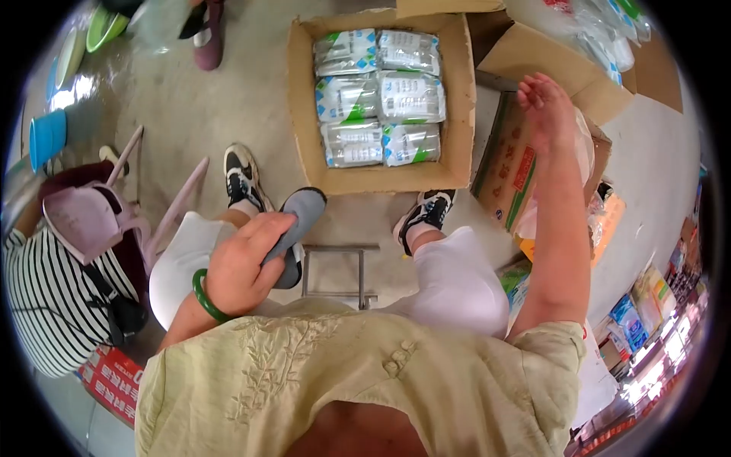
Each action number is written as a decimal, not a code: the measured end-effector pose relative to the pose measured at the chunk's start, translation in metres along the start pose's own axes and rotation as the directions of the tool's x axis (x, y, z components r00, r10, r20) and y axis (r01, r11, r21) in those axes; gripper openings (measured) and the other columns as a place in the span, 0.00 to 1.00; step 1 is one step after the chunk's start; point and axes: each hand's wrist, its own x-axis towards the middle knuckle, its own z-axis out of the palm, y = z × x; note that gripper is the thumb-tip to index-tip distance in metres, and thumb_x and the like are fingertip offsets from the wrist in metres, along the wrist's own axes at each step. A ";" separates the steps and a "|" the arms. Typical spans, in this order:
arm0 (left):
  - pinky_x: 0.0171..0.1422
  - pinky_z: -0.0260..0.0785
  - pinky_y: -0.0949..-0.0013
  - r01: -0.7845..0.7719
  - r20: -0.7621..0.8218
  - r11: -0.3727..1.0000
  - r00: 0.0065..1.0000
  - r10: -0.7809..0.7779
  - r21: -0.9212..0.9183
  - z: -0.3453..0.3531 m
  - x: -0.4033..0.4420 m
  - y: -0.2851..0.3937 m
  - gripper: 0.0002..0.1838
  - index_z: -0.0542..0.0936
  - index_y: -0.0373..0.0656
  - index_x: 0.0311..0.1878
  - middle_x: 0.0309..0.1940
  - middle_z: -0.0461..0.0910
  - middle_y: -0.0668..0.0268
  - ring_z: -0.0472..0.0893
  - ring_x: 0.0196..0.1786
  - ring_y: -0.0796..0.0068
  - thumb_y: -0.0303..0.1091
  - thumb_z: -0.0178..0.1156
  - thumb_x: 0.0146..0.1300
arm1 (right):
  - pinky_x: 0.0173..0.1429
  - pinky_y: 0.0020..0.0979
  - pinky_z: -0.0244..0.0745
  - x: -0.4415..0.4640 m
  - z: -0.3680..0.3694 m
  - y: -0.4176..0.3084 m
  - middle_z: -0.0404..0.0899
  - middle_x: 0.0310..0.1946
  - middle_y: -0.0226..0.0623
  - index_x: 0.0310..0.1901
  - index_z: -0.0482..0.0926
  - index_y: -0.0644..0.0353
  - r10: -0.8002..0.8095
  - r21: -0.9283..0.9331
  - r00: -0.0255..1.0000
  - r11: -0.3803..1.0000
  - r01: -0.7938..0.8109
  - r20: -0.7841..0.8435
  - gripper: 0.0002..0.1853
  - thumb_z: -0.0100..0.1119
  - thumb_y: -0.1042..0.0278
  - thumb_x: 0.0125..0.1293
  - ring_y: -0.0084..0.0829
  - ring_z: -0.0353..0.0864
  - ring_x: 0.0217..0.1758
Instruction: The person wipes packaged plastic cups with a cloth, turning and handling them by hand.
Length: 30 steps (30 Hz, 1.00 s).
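My left hand (247, 263), with a green bangle at the wrist, is closed around a pair of grey insoles (305, 212) with dark edges. They are held over my lap, and my fingers hide part of them. My right hand (547, 107) is raised to the right, fingers loosely bent and apart, with nothing visible in it. Behind it are cardboard flaps. In front of my feet stands an open cardboard box (297, 114) with several clear plastic packs (411, 95) in two columns, carrying blue, green and white labels.
A metal frame (362, 274) stands between my legs. At right are another cardboard box (499, 171) and plastic bags (601, 46). At left, a person in a striped top (65, 305) is beside a pale pink chair (84, 221). Blue tubs (48, 137) stand further back.
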 end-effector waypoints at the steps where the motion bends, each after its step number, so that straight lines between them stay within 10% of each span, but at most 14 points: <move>1: 0.48 0.70 0.60 0.011 0.004 1.000 1.000 -0.011 -0.004 0.001 -0.005 0.002 0.25 0.70 0.37 0.55 0.47 0.74 0.51 0.76 0.46 0.49 0.21 0.53 0.49 | 0.45 0.30 0.78 -0.016 0.014 0.003 0.77 0.39 0.45 0.48 0.70 0.70 0.021 -0.033 1.000 0.999 -0.020 0.011 0.12 0.49 0.76 0.64 0.33 0.78 0.38; 12: 0.47 0.70 0.60 -0.064 0.048 0.997 0.997 0.062 0.041 0.020 -0.063 0.000 0.24 0.70 0.39 0.55 0.48 0.75 0.53 0.76 0.45 0.50 0.23 0.52 0.51 | 0.45 0.32 0.79 -0.073 0.068 0.013 0.75 0.40 0.44 0.49 0.69 0.69 0.255 -0.387 0.912 0.914 -0.119 0.322 0.14 0.53 0.71 0.64 0.31 0.78 0.39; 19: 0.44 0.70 0.58 -0.094 -0.022 0.995 0.995 0.095 0.025 0.014 -0.070 -0.002 0.25 0.71 0.39 0.54 0.45 0.75 0.54 0.76 0.43 0.50 0.22 0.54 0.48 | 0.54 0.49 0.78 -0.068 0.095 0.146 0.70 0.46 0.52 0.54 0.63 0.73 0.558 0.303 0.830 0.792 -0.530 -0.005 0.16 0.42 0.74 0.67 0.49 0.75 0.48; 30: 0.45 0.74 0.61 0.033 -0.018 0.999 0.999 -0.033 0.037 0.003 -0.066 -0.020 0.27 0.75 0.43 0.51 0.48 0.76 0.60 0.79 0.45 0.58 0.23 0.59 0.41 | 0.61 0.51 0.70 -0.023 0.112 0.258 0.64 0.51 0.45 0.62 0.59 0.63 0.755 0.564 0.637 0.596 -0.571 -0.153 0.23 0.47 0.63 0.69 0.44 0.68 0.54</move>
